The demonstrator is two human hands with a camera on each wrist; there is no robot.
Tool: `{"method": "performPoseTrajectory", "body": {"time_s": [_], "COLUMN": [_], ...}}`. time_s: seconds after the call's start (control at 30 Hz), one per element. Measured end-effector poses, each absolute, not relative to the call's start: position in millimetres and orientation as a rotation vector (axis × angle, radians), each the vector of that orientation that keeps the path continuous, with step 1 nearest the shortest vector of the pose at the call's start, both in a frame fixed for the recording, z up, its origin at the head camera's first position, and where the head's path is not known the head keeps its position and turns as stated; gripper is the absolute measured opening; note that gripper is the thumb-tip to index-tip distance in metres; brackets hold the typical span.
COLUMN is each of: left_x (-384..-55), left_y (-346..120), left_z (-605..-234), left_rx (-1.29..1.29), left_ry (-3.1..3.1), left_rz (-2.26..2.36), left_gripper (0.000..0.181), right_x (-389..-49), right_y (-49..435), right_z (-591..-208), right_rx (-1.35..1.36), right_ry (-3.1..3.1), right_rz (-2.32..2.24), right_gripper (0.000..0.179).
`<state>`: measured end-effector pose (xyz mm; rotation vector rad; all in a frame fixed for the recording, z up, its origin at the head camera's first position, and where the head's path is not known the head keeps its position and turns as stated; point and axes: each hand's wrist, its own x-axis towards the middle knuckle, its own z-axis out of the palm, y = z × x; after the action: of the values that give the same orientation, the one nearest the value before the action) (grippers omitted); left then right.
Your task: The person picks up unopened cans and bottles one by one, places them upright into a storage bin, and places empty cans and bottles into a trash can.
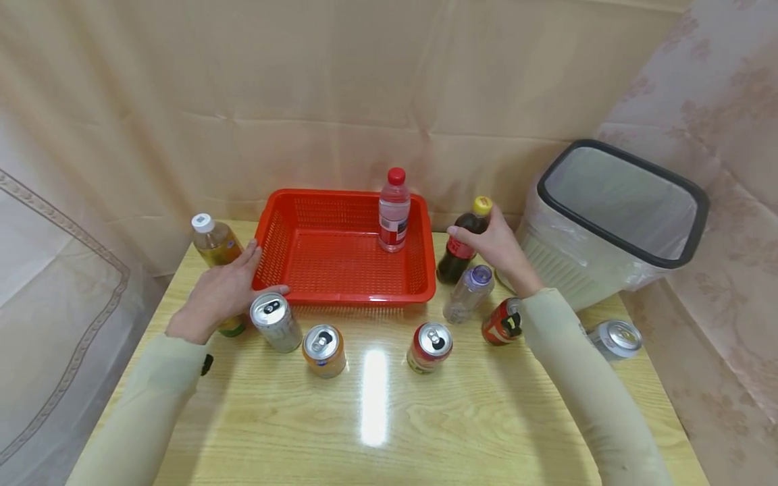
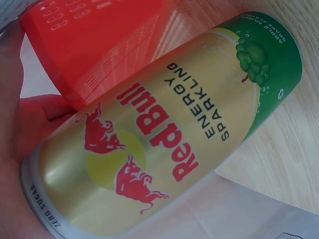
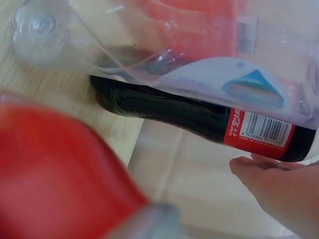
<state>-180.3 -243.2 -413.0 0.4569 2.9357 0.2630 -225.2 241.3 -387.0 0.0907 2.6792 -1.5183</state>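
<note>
My left hand (image 1: 226, 291) rests at the near left corner of the red basket (image 1: 340, 297), fingers on its left rim and thumb towards the front rim. Under this hand stands a gold and green Red Bull can (image 2: 149, 134), mostly hidden in the head view. A silver can (image 1: 281, 327) is just beside the thumb. My right hand (image 1: 501, 246) holds a cola bottle (image 1: 452, 264) with a yellow cap by its upper part, thumb across the front; some fingers are hidden behind it. Close by stands a clear empty bottle (image 1: 467, 297) with a purple rim.
A red-capped water bottle (image 1: 394, 209) stands inside the basket. Behind the left hand is a white-capped tea-coloured bottle (image 1: 215, 239). On the table are an orange can (image 1: 325, 361), red cans (image 1: 428, 354) and a white can (image 1: 614, 339). A lined bin (image 1: 565, 256) stands at the right.
</note>
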Motion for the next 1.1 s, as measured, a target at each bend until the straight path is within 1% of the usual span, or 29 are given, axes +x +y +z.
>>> {"method": "performPoseTrajectory", "body": {"time_s": [0.2, 0.37, 0.47, 0.8, 1.1], "left_x": [-180.4, -180.8, -181.0, -180.8, -180.1], "left_y": [-243.0, -243.7, -244.0, -243.4, -242.4], "left_z": [-413.2, -414.0, -414.3, -413.9, -412.3], "left_rx": [0.456, 0.451, 0.451, 0.450, 0.430], "left_ry": [2.935, 2.930, 2.931, 2.927, 2.914], "left_rz": [0.265, 0.262, 0.263, 0.270, 0.273], "left_gripper": [0.117, 0.119, 0.120, 0.118, 0.117], "right_x": [-227.1, -227.9, -228.8, -229.0, -227.4], "right_y": [240.8, 240.0, 239.5, 236.8, 236.8], "right_z": [-388.4, -388.1, -389.0, -394.4, -395.5], "right_rx": [0.079, 0.058, 0.061, 0.100, 0.146], "right_ry": [2.679, 2.696, 2.732, 2.914, 2.930], "right_rz": [-1.473, -1.428, -1.382, -1.259, -1.242], "right_gripper": [0.087, 0.070, 0.065, 0.060, 0.064]}}
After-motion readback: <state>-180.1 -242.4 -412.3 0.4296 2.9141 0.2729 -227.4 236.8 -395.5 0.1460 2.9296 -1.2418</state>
